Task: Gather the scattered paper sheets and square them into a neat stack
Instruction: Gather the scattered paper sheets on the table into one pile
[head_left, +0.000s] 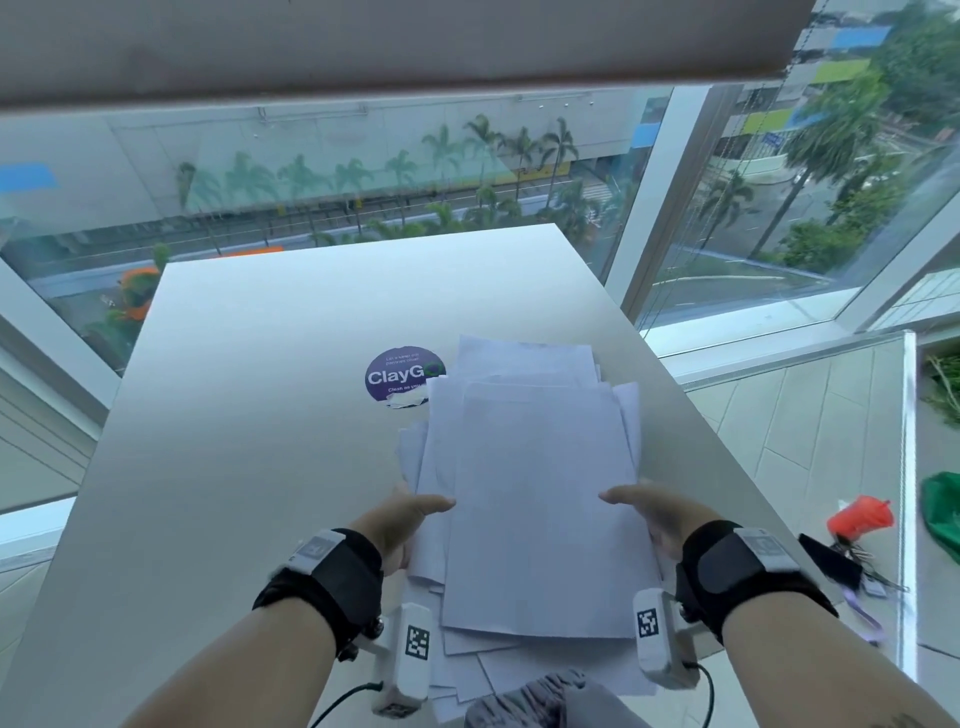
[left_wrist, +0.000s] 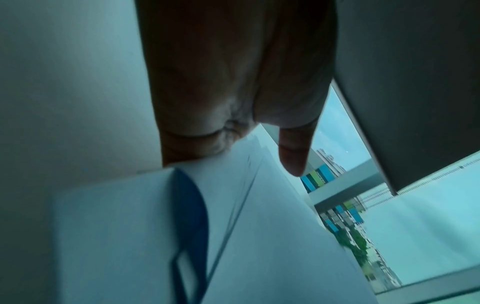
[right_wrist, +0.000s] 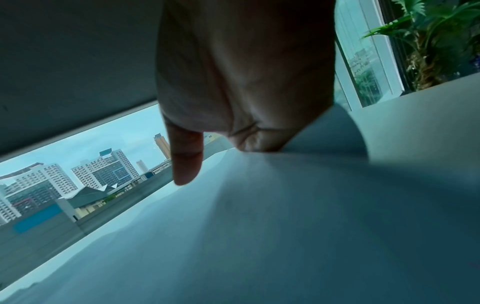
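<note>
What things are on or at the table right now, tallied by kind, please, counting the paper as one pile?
Hands: 2, left hand and right hand, each holding a side of the pile
Paper pile: 1, uneven; the number of sheets cannot be told
Round purple sticker: 1, partly under the paper
Table: 1
Total: 5

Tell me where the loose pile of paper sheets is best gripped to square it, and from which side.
Grip the paper sheets at the two long side edges, near their middle, coming in from left and right as the left hand and right hand do. Corners fan out at the near and far ends, so inward pressure there would likely crumple them.
</note>
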